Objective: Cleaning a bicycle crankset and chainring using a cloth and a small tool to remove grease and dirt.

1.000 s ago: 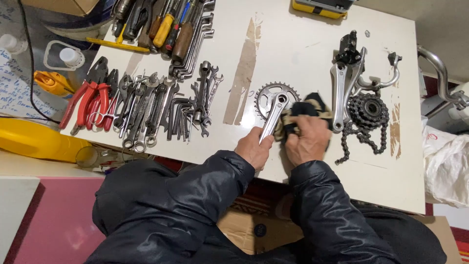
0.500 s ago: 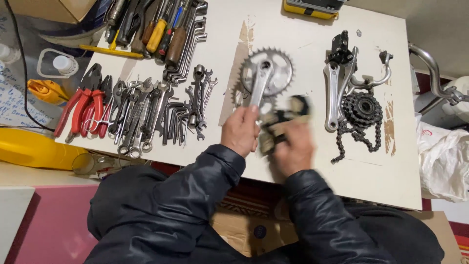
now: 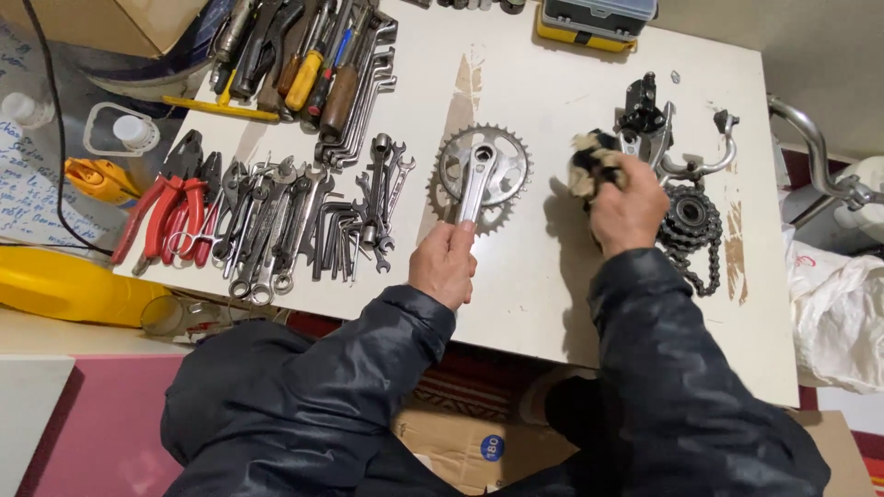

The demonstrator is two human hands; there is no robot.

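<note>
Head view: our left hand [image 3: 444,264] grips the crank [image 3: 479,179]; right hand [image 3: 626,210] clutches a rag [image 3: 591,164]; wrenches [image 3: 304,221] at nine o'clock, chain [image 3: 695,235] at three.

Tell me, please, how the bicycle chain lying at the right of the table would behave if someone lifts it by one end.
The chain lies in loose curves beside the sprocket cluster, so it would probably hang limp. Being metal links, it is likely heavy for its size. It looks dark, perhaps greasy and slippery.
</note>
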